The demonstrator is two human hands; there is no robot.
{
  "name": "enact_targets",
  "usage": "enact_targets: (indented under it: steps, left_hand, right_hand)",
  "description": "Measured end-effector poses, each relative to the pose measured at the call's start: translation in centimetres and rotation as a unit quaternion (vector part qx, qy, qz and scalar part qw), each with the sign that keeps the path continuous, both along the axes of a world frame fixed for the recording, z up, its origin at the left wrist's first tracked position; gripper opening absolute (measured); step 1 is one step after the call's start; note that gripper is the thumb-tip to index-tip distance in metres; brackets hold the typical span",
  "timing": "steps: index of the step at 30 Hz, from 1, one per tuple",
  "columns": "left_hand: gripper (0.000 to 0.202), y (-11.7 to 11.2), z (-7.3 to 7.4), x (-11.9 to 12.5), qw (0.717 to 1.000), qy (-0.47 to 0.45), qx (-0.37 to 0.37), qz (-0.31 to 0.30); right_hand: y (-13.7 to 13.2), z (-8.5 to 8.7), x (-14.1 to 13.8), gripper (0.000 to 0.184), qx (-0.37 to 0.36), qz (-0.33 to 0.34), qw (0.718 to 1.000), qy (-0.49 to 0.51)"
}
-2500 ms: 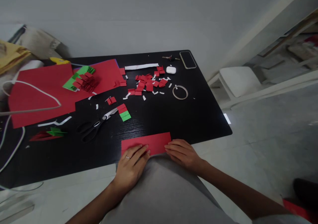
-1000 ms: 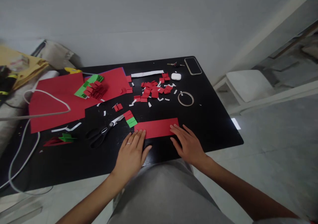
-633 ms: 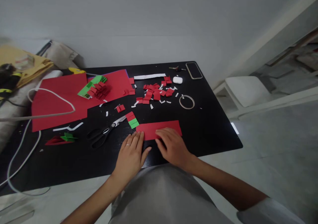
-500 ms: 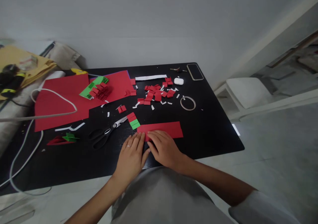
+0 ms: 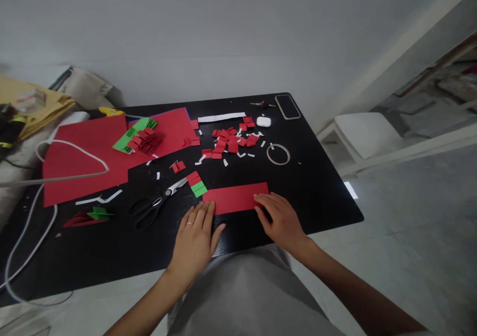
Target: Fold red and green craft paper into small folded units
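A folded red paper strip (image 5: 234,198) lies flat near the front edge of the black table (image 5: 309,177). My left hand (image 5: 196,234), a ring on one finger, rests flat with its fingertips at the strip's near left corner. My right hand (image 5: 281,219) lies flat too, fingers stretched out onto the strip's right end. Neither hand holds anything. Black-handled scissors (image 5: 152,204) lie just left of the strip, beside a small red and green folded piece (image 5: 196,184).
Large red sheets (image 5: 85,149) with a green and red folded stack (image 5: 139,134) cover the table's left. Several small red pieces (image 5: 231,139), white scraps, a tape ring (image 5: 278,154), an earbud case (image 5: 263,122), keys and a phone (image 5: 286,106) lie at the back. A white cable (image 5: 55,179) loops at left. A white chair (image 5: 363,132) stands right.
My right hand slid left along the red strip to meet the left hand, then moved back to the strip's right end. Earlier the strip was pushed away from the table's front edge.
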State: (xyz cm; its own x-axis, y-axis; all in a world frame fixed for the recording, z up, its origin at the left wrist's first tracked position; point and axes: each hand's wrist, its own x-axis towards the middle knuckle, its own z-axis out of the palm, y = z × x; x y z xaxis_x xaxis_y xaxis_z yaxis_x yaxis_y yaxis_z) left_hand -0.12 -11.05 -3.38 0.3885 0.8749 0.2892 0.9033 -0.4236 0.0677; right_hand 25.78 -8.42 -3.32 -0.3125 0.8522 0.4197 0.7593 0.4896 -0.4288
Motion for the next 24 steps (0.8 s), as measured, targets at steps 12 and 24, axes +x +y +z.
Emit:
enact_targets:
  steps: [12, 24]
  left_hand:
    - [0.041, 1.0, 0.8, 0.2, 1.000, -0.009, -0.020, 0.004]
    - [0.042, 0.3, -0.1, -0.1, 1.000, -0.028, -0.001, 0.009]
  right_hand:
    - [3.2, 2.0, -2.1, 0.012, -0.059, -0.029, 0.998, -0.025]
    - [5.4, 3.0, -9.0, 0.017, -0.260, -0.026, 0.958, -0.121]
